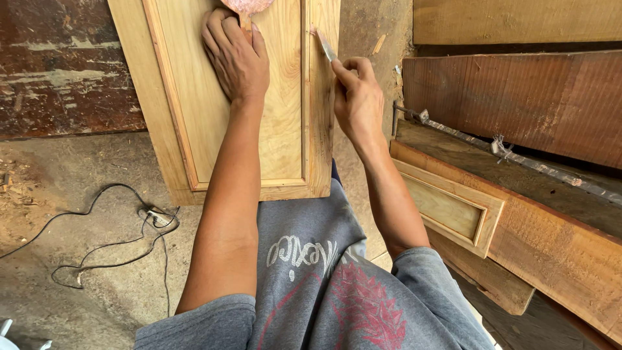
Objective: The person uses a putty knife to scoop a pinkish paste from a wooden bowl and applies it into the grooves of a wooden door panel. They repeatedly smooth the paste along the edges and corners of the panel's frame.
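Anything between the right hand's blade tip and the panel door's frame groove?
Nothing visible. The right hand holds the putty knife with its tip already at the groove of the wooden panel door. The left hand rests flat on the centre panel, left of that groove.

A dusty concrete floor [78, 194] strewn with sawdust, where a black cable [110, 253] coils. Left of the cable's far end, a worn dark-red wall [58, 71] with flaking paint. Well right of the cable, stacked timber planks [518, 104], a small framed panel [447, 207] and a rusted metal bar [518, 159] in daylight.
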